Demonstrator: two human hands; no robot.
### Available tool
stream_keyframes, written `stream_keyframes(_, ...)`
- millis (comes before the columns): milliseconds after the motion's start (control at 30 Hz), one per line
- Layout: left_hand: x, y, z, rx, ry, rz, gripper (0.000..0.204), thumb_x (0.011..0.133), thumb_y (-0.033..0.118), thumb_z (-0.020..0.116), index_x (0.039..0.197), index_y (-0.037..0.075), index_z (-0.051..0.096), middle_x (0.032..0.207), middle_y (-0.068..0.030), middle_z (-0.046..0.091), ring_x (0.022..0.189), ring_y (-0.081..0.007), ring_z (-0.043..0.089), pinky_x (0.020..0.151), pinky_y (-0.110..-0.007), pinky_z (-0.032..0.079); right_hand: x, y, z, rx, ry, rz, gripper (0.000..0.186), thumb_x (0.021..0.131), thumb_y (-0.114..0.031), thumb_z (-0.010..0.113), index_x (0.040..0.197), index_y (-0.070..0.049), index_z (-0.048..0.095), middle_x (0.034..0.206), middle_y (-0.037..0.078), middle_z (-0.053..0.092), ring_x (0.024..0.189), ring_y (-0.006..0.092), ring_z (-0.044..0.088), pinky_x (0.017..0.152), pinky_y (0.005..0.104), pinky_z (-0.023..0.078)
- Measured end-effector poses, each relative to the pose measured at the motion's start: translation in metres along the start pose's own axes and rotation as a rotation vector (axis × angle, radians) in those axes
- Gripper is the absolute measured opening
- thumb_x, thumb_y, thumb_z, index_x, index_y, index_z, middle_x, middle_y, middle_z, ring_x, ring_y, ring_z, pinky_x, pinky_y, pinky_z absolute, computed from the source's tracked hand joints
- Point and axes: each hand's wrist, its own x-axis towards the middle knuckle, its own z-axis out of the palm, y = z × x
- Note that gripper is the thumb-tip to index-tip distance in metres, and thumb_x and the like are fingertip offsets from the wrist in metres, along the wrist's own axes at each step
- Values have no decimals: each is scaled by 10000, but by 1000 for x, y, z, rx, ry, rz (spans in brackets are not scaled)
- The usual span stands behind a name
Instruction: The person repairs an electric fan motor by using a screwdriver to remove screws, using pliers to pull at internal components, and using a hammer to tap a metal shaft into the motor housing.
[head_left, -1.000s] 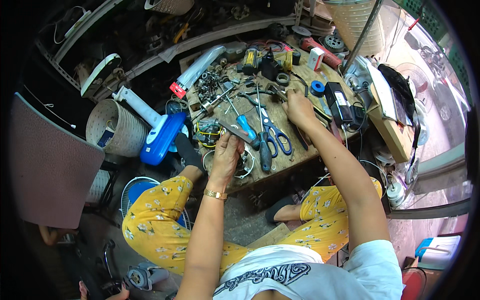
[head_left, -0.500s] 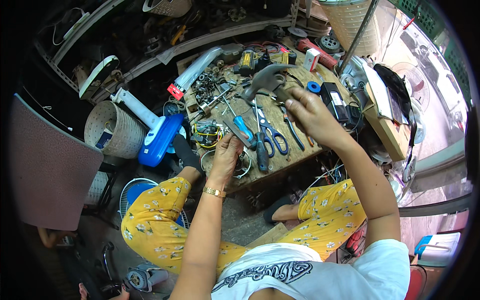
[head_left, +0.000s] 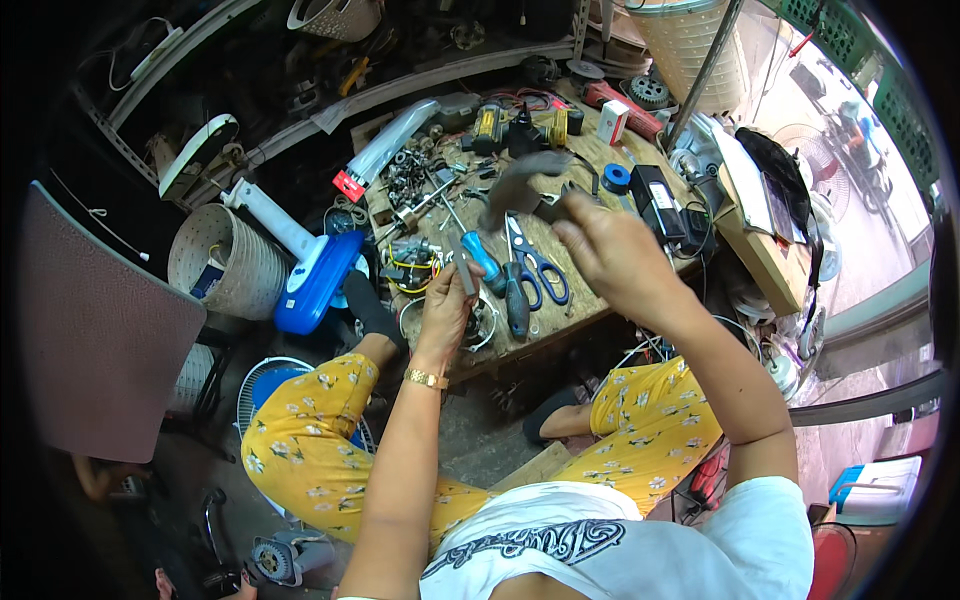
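My right hand (head_left: 622, 258) is closed round the handle of a claw hammer (head_left: 518, 188), raised over the workbench; its head is smeared by motion. Closer to the front edge, my left hand (head_left: 442, 318) pinches a flat grey metal bar (head_left: 465, 276), which stands up from the fingers, apart from the hammer. Just right of the bar lie a blue-handled screwdriver (head_left: 484, 262) and a dark-handled screwdriver (head_left: 517, 302). Dark blue scissors (head_left: 543, 278) rest beside them. A small part with yellow wires (head_left: 410, 262) sits left of the bar.
Loose metal parts (head_left: 408, 180) crowd the wooden workbench (head_left: 575, 318) at the left. A yellow-black power tool (head_left: 488, 128), a red grinder (head_left: 625, 108), blue tape (head_left: 616, 180) and a black box (head_left: 655, 205) stand farther back. A blue-and-white fan base (head_left: 318, 285) is left of the bench.
My right hand has come slightly nearer with the hammer, now covering the pliers. The bar in my left hand has turned more upright, and that hand has shifted a little left.
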Motion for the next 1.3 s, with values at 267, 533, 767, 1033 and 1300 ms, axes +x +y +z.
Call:
stream_keyframes(267,5,26,-10,-70,-19,11,262,990,238,559,1134,24,606,760,25,465,706,-91,428,684,-262,379,-20,2,-38,609,148,344,188,992,-198,529,995,-13,559,645,6,507,521,49,449,474,239,341)
stream_keyframes(533,-11,67,-8,-231,3,13,450,930,467,514,1146,72,537,777,35,367,717,-107,347,719,-289,334,-65,12,-19,846,86,479,176,991,-227,555,1012,-55,525,678,-27,502,518,17,425,414,176,300)
stream_keyframes(767,-46,102,10,718,202,-126,162,818,186,668,848,32,630,747,-18,587,718,-141,593,670,-296,467,-92,30,37,900,-60,719,162,967,-137,579,1084,-36,529,696,-17,506,538,46,461,455,205,387)
stream_keyframes(1033,-74,60,9,1583,109,95,401,677,233,714,1057,105,727,933,-126,534,861,-324,603,739,-426,495,-116,38,95,1009,-98,777,133,962,-112,569,1061,-40,517,713,1,540,505,57,476,444,213,397)
stream_keyframes(1300,-70,54,7,1573,69,72,404,665,236,718,1057,139,734,983,-135,488,899,-325,557,762,-434,483,-97,7,138,1218,-23,718,211,969,-38,515,1162,-13,433,990,83,640,581,105,606,492,255,528)
